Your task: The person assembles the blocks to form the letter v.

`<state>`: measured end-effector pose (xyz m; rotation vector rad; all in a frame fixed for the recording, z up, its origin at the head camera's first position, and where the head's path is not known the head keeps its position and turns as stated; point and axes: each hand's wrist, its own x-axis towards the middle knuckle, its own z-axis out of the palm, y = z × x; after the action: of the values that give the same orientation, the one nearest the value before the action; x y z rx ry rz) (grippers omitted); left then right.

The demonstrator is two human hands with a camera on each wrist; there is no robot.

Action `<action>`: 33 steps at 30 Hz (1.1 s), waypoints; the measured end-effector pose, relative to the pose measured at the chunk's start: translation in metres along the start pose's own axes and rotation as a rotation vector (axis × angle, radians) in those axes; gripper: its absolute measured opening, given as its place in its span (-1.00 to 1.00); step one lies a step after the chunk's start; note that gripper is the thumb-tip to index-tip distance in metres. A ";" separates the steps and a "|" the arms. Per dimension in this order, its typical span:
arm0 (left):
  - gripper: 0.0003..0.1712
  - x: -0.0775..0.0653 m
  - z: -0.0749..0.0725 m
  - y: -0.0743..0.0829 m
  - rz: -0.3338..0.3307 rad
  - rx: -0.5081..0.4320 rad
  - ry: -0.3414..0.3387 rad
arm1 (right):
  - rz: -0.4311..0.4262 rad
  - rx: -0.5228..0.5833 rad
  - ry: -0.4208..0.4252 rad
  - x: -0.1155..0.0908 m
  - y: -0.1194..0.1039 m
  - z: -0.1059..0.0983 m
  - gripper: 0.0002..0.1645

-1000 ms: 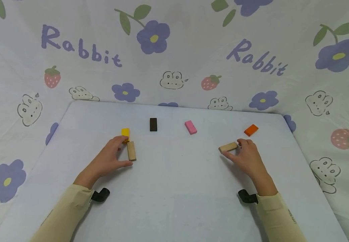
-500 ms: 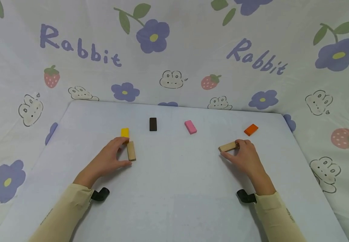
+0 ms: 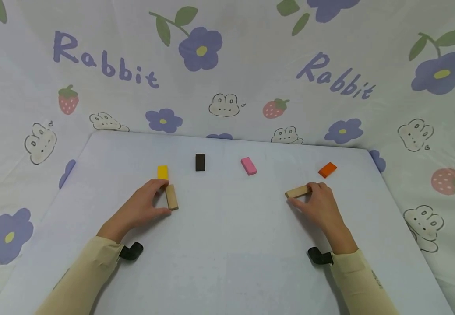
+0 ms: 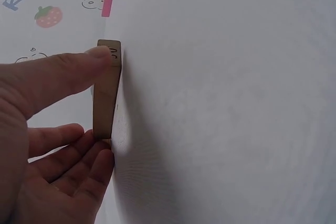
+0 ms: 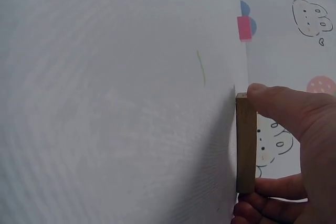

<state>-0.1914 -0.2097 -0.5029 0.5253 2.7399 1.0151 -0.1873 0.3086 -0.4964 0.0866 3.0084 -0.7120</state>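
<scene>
In the head view, my left hand (image 3: pixel 142 208) holds a plain wooden block (image 3: pixel 171 197) by its ends, thumb at the near end and fingers at the far end. The left wrist view shows the thumb on that wooden block's (image 4: pixel 106 93) end, which bears dark printed marks. A yellow block (image 3: pixel 163 172) lies just beyond those fingers, its near part hidden. On the right, my right hand (image 3: pixel 323 205) pinches a second wooden block (image 3: pixel 297 191) end to end. From the right wrist, this wooden block (image 5: pixel 245 145) appears between thumb and curled fingers.
Toward the back of the white table (image 3: pixel 227 245) lie a dark brown block (image 3: pixel 200 162), a pink block (image 3: pixel 248 166) and an orange block (image 3: pixel 327 169). A printed cloth (image 3: pixel 227 78) with rabbits and flowers hangs behind the table and down its sides.
My left fingertips have shifted slightly off the yellow block to the wooden block's far end. The right fingers have drawn in a little around their block. Both blocks stay almost in place.
</scene>
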 end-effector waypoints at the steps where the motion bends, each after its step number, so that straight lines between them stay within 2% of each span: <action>1: -0.04 0.001 0.000 0.000 0.000 0.002 -0.002 | 0.000 0.001 0.002 0.000 -0.001 0.000 0.03; 13: -0.09 0.005 -0.002 -0.001 0.003 0.030 -0.018 | 0.001 0.006 0.010 0.000 -0.001 -0.001 -0.01; 33: -0.10 0.004 -0.003 -0.005 0.023 0.024 -0.037 | 0.026 0.048 0.006 -0.007 -0.007 -0.002 -0.07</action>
<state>-0.1975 -0.2130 -0.5043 0.5750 2.7229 0.9694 -0.1808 0.3033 -0.4911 0.1293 2.9900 -0.7829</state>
